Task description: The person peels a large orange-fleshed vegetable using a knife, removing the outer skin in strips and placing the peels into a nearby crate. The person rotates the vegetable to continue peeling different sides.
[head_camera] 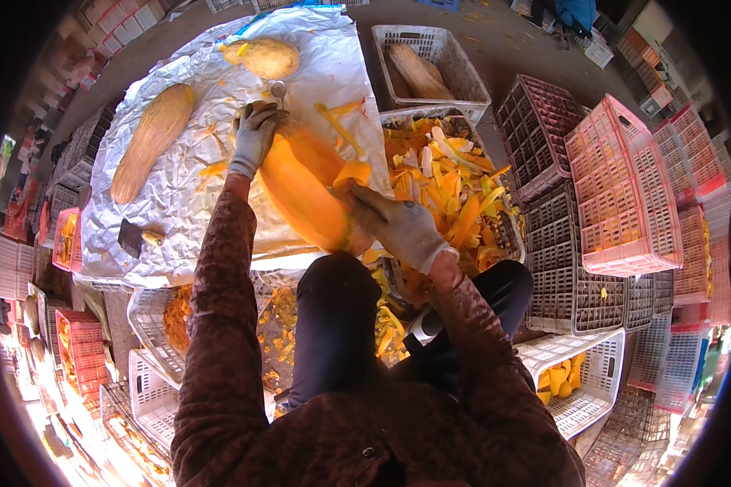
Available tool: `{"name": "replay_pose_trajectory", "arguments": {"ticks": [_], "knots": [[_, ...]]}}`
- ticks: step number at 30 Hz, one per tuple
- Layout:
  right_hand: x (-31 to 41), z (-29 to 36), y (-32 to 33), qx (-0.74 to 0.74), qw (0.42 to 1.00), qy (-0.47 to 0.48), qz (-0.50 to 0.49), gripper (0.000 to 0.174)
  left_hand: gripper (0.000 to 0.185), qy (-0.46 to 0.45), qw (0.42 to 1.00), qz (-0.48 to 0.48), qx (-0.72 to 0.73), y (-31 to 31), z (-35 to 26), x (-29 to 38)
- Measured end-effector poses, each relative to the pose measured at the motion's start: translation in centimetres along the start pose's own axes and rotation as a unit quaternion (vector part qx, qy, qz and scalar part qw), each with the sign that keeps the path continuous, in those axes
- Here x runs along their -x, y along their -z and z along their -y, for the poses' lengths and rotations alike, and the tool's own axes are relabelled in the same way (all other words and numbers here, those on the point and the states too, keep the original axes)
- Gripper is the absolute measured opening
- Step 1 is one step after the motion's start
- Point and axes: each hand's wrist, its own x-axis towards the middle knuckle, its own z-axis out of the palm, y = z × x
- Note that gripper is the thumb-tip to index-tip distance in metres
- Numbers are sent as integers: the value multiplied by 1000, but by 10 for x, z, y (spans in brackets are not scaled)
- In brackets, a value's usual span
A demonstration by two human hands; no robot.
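A large orange squash, peeled over much of its surface, lies slanted on the table's near edge above my knee. Gloved, my left hand grips its far end. At its near right side is my gloved right hand, fingers curled, with a strip of orange peel at the fingertips; whether a tool is inside it is hidden. Beyond my left hand lies a metal spoon-like tool. Two unpeeled squashes, one long and one rounder, rest on the crumpled silvery sheet. A dark flat blade with a stubby handle lies at the sheet's near left.
Right of the table stands a crate heaped with peelings, and behind it a white crate holding a squash. Stacked pink and dark crates rise at the right. A white crate with orange pieces lies lower right. A person is far off.
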Motion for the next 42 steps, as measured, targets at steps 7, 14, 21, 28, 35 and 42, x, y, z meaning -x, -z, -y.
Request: {"name": "replay_pose_trajectory", "arguments": {"ticks": [7, 14, 21, 28, 35, 42], "knots": [[66, 17, -7, -48, 994, -91, -27, 40, 24, -26, 999, -44, 8, -1, -10, -6], [143, -15, -7, -14, 990, -142, -2, 39, 27, -53, 998, -45, 4, 8, -10, -9], [95, -44, -9, -120, 981, -148, -31, 37, 27, -92, 995, -23, 33, 5, 12, -2], [-48, -55, -17, -138, 990, 35, 6, 37, 24, -20, 990, 141, -9, 9, 41, -15], [-168, -118, -55, 19, 962, 258, -90, 38, 22, -28, 984, 174, -25, -18, 2, -50], [10, -88, -4, -167, 978, -94, 83, 34, 21, -3, 979, 185, -83, 0, -26, -49]]}}
